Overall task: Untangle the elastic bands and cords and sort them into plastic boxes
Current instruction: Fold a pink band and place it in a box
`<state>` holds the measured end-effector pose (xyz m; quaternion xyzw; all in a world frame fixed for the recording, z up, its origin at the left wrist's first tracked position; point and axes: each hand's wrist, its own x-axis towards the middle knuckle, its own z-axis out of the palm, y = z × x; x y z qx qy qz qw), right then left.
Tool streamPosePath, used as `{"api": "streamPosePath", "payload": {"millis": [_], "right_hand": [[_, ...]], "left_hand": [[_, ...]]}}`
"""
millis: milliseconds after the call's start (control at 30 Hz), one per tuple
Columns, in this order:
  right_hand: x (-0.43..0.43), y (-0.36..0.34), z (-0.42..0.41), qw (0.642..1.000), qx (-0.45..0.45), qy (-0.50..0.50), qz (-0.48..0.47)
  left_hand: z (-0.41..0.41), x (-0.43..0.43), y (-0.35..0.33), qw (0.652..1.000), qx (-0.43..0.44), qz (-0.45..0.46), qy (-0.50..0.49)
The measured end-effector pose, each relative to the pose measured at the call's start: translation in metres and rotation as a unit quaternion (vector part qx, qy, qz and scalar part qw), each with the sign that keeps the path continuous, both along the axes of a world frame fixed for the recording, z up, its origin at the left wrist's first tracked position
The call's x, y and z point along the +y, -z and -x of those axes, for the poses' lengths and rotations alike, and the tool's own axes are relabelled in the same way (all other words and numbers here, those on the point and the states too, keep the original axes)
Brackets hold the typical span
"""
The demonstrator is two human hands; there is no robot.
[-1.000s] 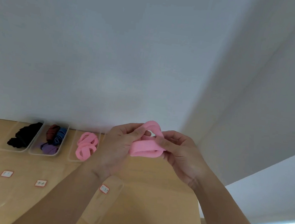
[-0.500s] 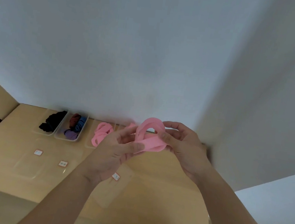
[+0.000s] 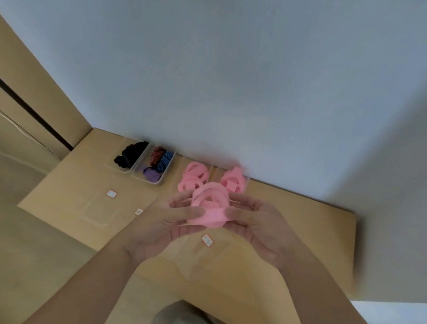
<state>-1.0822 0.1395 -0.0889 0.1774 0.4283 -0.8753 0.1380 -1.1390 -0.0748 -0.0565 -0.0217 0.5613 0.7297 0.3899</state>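
Centre frame: pink bands (image 3: 209, 209) pinched by left hand (image 3: 163, 226) and right hand (image 3: 260, 231); judged soft, stretchy; best gripped at loops.

The wall (image 3: 242, 85) stands just behind the row of clear boxes (image 3: 135, 165). In front of it the tabletop (image 3: 75, 194) lies open around a flat lid (image 3: 97, 211). Before its right end the left hand (image 3: 162, 225) and right hand (image 3: 260, 228), gripping a pink tangle (image 3: 210, 206), bar the way.

Plain pale wall (image 3: 217, 69) beyond the left hand (image 3: 162, 225) and right hand (image 3: 263, 228); light wooden tabletop (image 3: 297, 211) beneath both, abutting the wall; tan panelling (image 3: 17, 73), dark-seamed, well left of the left hand.
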Motion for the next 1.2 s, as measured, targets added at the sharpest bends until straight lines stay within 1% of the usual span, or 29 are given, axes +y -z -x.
{"api": "streamPosePath", "payload": {"millis": [67,133,267,333,400,467,533,600,667,700,733,767,800,833,867,900,933,967,1033,1067,1100,1133,1200], "right_hand": [[-0.015,0.01,0.008,1.0,-0.025,0.007,-0.016],[-0.029,0.021,0.02,0.998,-0.041,0.015,-0.053],[-0.056,0.039,0.05,0.987,-0.053,0.023,-0.152],[-0.074,0.048,0.069,0.971,-0.068,0.026,-0.227],[-0.089,0.058,0.092,0.949,-0.088,0.034,-0.301],[-0.101,0.07,0.119,0.931,-0.107,0.064,-0.344],[-0.107,0.079,0.145,0.914,-0.128,0.107,-0.37],[-0.112,0.086,0.168,0.897,-0.157,0.147,-0.386],[-0.115,0.093,0.186,0.875,-0.182,0.158,-0.42],[-0.116,0.097,0.193,0.861,-0.189,0.142,-0.451],[-0.119,0.099,0.197,0.839,-0.19,0.105,-0.499],[-0.122,0.101,0.199,0.803,-0.182,0.06,-0.564],[-0.126,0.103,0.198,0.749,-0.164,0.026,-0.641],[-0.13,0.105,0.195,0.682,-0.136,0.019,-0.718],[-0.133,0.107,0.192,0.622,-0.102,0.036,-0.775],[-0.135,0.11,0.19,0.582,-0.07,0.056,-0.808],[-0.137,0.112,0.189,0.567,-0.04,0.054,-0.821],[-0.138,0.115,0.189,0.568,-0.01,0.012,-0.823],[-0.138,0.124,0.189,0.547,0.026,-0.112,-0.829],[-0.139,0.129,0.19,0.539,0.015,-0.176,-0.824],[-0.14,0.131,0.191,0.54,-0.004,-0.227,-0.81],[-0.141,0.134,0.193,0.546,-0.025,-0.259,-0.796],[-0.144,0.139,0.197,0.556,-0.055,-0.294,-0.775]], "left_hand": [[0.01,-0.015,0.014,1.0,0.0,-0.003,0.021],[0.025,-0.029,0.029,0.999,0.016,0.007,0.036],[0.068,-0.055,0.057,0.993,0.053,0.09,0.052],[0.098,-0.065,0.069,0.99,0.063,0.116,0.057],[0.134,-0.068,0.078,0.983,0.094,0.136,0.074],[0.173,-0.064,0.087,0.968,0.145,0.177,0.102],[0.21,-0.051,0.098,0.942,0.206,0.227,0.135],[0.239,-0.031,0.108,0.917,0.244,0.27,0.166],[0.261,-0.013,0.122,0.88,0.3,0.309,0.203],[0.268,-0.004,0.13,0.852,0.332,0.334,0.23],[0.273,0.002,0.137,0.822,0.359,0.36,0.256],[0.277,0.007,0.142,0.795,0.38,0.381,0.278],[0.278,0.012,0.147,0.769,0.403,0.394,0.301],[0.28,0.015,0.15,0.743,0.43,0.4,0.321],[0.281,0.018,0.153,0.717,0.458,0.4,0.34],[0.282,0.021,0.155,0.69,0.485,0.401,0.357],[0.283,0.023,0.156,0.668,0.505,0.403,0.369],[0.285,0.025,0.159,0.65,0.519,0.407,0.377],[0.286,0.025,0.166,0.61,0.553,0.418,0.384],[0.284,0.023,0.169,0.588,0.58,0.418,0.379],[0.282,0.019,0.172,0.564,0.617,0.412,0.363],[0.279,0.014,0.174,0.543,0.657,0.398,0.34],[0.276,0.002,0.175,0.517,0.719,0.348,0.306]]}}
